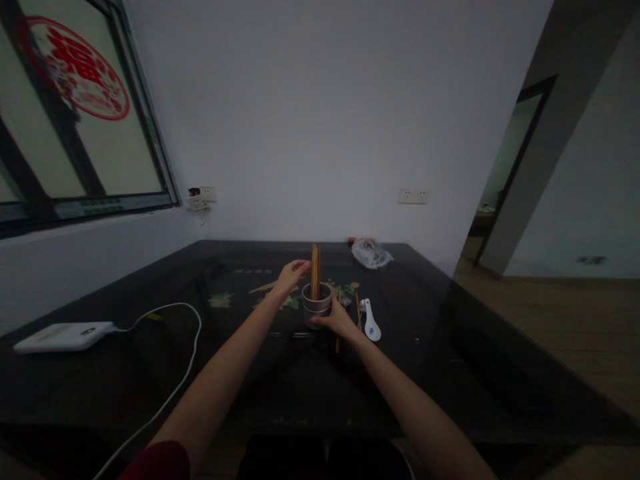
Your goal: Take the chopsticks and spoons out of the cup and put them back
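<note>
Cup (314,309), one, near the middle of the table (425,387): straight-sided, round-mouthed, dull greyish-pink with a thin line around its body. Inside, one upright bundle of chopsticks (315,273), several, slim, straight and yellow-brown, reaching well above the rim. Hands, two, both bare. Right hand (334,319) curled around the right side of the cup, thumb across its front. Left hand (295,270) just left of the chopsticks' upper part, fingers drawn in close to one another; too small and dim to count the sticks surely, or to tell whether pinching one or only beside them.

To the right of the cup, two loose sticks (359,310) of the same yellow-brown, lying flat on the table, one partly covered by the right hand. Just beside these, one white spoon (371,325), smooth and glossy, with a blue mark in its rounded bowl. Near the far edge, one clear plastic bag (371,255), thin and crumpled. At the far left, one flat white power bank (65,337) with rounded corners, and one white cable (201,325) looping from its end toward the near edge. Tabletop dark, hard and shiny, with pale flower patterns beneath and around the cup.
</note>
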Available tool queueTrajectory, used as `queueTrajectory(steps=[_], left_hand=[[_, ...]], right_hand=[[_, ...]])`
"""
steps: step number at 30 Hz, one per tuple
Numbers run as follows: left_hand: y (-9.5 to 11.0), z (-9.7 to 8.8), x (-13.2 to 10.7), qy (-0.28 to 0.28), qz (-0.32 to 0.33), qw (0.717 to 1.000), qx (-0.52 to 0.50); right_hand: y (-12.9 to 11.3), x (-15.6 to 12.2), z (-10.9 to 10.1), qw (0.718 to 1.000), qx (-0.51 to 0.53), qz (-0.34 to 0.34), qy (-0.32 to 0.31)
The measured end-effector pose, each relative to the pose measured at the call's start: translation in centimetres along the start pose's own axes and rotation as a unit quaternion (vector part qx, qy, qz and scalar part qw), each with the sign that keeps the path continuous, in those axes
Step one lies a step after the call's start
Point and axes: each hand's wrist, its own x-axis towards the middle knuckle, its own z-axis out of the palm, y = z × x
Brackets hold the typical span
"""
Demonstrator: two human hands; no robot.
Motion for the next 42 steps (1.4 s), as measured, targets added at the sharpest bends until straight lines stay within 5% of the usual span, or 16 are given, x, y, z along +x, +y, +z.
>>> queueTrajectory(steps=[7, 13, 32, 36, 42], left_hand=[[-2.9, -1.2, -4.6, 0.07, -0.01, 0.996, -0.051], [-5.3, 0.9, -7.2, 0.002, -0.103, 0.991, -0.084], [-3.1, -0.1, -7.8, -0.022, -0.099, 0.991, -0.093], [-2.5, -0.7, -7.6, 0.044, -0.032, 0.998, -0.04], [1.0, -2.3, -8.1, 0.164, 0.218, 0.954, 0.122]], right_hand=[[0.4, 0.1, 0.0, 1.0, 0.002, 0.003, -0.002], [0.4, 0.1, -0.2, 1.0, -0.01, -0.013, 0.003], [-0.5, -0.3, -2.0, 0.998, 0.028, 0.011, -0.049], [-0.2, -0.1, -2.9, 0.998, 0.035, 0.023, -0.045], [-1.0, -0.8, -6.9, 0.997, -0.072, 0.036, -0.006]])
